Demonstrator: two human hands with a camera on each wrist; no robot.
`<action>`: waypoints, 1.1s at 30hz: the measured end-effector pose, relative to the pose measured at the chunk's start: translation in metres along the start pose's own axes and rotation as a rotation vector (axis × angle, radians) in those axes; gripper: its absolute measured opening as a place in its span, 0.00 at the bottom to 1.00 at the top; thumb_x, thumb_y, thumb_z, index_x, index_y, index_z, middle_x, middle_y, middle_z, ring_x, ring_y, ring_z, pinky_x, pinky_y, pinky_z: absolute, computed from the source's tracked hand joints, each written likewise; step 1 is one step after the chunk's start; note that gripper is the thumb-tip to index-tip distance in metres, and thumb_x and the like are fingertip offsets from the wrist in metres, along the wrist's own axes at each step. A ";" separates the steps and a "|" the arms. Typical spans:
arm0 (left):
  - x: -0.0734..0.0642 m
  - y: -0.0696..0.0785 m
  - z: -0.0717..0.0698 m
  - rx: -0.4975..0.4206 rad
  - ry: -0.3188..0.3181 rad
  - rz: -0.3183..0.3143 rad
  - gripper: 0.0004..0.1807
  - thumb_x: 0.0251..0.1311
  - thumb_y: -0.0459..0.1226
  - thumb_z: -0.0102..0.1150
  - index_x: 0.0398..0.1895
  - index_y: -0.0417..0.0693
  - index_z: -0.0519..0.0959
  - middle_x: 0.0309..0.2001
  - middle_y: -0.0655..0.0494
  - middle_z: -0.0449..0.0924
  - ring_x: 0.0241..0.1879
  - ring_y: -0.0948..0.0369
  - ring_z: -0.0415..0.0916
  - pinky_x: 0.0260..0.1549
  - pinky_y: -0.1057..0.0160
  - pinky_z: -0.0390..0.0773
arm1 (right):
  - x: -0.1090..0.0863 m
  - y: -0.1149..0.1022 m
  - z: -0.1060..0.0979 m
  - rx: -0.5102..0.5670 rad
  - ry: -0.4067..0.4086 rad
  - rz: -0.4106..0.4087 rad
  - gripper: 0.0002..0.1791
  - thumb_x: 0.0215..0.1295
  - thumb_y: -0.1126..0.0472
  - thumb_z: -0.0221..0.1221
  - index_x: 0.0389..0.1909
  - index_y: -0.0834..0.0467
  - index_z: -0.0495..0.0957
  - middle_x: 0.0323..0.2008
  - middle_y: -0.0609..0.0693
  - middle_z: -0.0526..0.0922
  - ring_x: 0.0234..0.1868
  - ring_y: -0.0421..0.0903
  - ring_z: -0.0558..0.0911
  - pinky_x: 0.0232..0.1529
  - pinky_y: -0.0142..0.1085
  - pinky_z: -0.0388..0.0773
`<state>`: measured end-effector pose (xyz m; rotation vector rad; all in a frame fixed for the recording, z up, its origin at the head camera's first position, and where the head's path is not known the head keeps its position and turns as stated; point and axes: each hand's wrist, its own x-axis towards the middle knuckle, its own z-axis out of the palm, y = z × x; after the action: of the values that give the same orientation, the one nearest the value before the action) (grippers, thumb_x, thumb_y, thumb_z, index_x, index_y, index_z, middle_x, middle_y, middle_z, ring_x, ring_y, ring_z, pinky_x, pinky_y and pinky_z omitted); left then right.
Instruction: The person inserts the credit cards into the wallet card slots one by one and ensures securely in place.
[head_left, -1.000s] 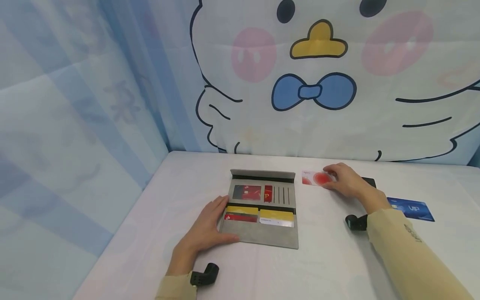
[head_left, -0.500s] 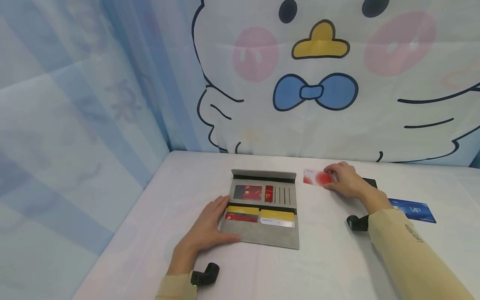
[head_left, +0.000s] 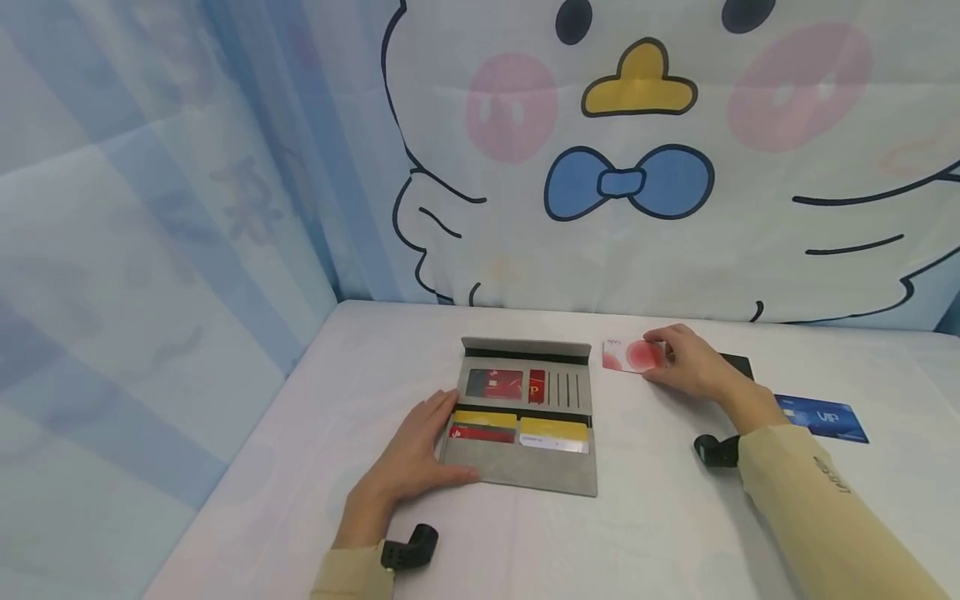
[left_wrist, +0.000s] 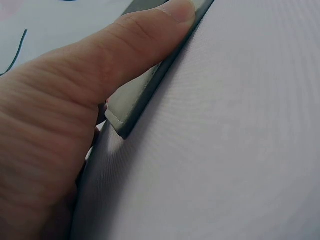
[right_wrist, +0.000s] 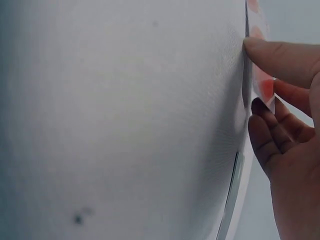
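A grey card wallet (head_left: 525,477) lies unfolded on the table, with several red, yellow and white cards in its slots. My left hand (head_left: 408,454) rests at its left side, fingers along the edge. In the left wrist view the thumb (left_wrist: 145,37) lies on the wallet's near edge. To the right of the wallet, a white-and-red card (head_left: 621,356) is pinched at its long edges by my right hand (head_left: 688,360). The right wrist view shows the thumb (right_wrist: 280,59) on one edge of this card, fingers behind it; its far end is hidden.
A blue VIP card (head_left: 825,418) lies right of my right forearm. Part of a black flat thing (head_left: 738,364) shows behind my right wrist. A patterned cloth (head_left: 630,258) hangs along the table's back edge.
Both hands keep almost the same place. The white-and-red card, still in the right hand's fingers, shifts very slightly. The wallet stays put.
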<state>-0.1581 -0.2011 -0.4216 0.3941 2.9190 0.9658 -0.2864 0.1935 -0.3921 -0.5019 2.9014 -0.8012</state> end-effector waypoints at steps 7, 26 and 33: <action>0.000 0.000 0.001 -0.008 0.003 -0.009 0.61 0.34 0.63 0.70 0.72 0.51 0.53 0.70 0.56 0.53 0.69 0.55 0.47 0.65 0.49 0.50 | -0.003 -0.001 -0.002 0.042 -0.006 0.005 0.33 0.54 0.56 0.66 0.59 0.66 0.68 0.53 0.64 0.68 0.49 0.59 0.69 0.52 0.55 0.70; 0.001 -0.001 0.001 -0.020 -0.015 -0.034 0.62 0.33 0.64 0.69 0.73 0.54 0.52 0.71 0.56 0.50 0.69 0.55 0.45 0.65 0.49 0.51 | -0.024 0.001 -0.007 0.204 -0.018 -0.027 0.36 0.54 0.46 0.66 0.61 0.57 0.69 0.56 0.56 0.70 0.54 0.55 0.69 0.55 0.54 0.68; 0.001 -0.002 0.002 -0.017 -0.011 -0.024 0.62 0.33 0.64 0.69 0.73 0.53 0.52 0.71 0.56 0.51 0.69 0.55 0.46 0.65 0.48 0.51 | -0.028 -0.004 -0.003 0.220 -0.032 -0.045 0.35 0.52 0.46 0.67 0.60 0.55 0.70 0.55 0.54 0.72 0.54 0.53 0.71 0.55 0.52 0.70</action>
<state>-0.1595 -0.2011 -0.4239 0.3611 2.8968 0.9814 -0.2599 0.2011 -0.3876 -0.5528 2.7365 -1.0923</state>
